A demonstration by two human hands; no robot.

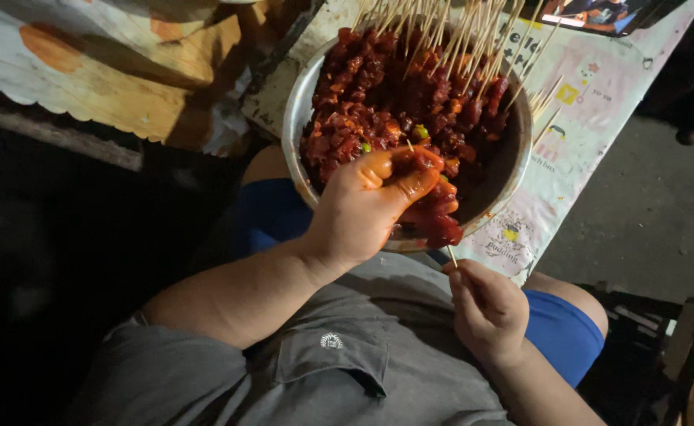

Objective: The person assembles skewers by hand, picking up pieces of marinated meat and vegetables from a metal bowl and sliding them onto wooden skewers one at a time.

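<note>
Across the left side, dark floor and a patterned cloth, open room beside the knee. Left hand, sauce-coated, grip clamped on red meat chunks at the near rim of the metal bowl, probably to press them onto the skewer. Right hand, grip pinched shut on the skewer's lower end, steadying it. Farther right, bench edge, bare ground beyond.
</note>
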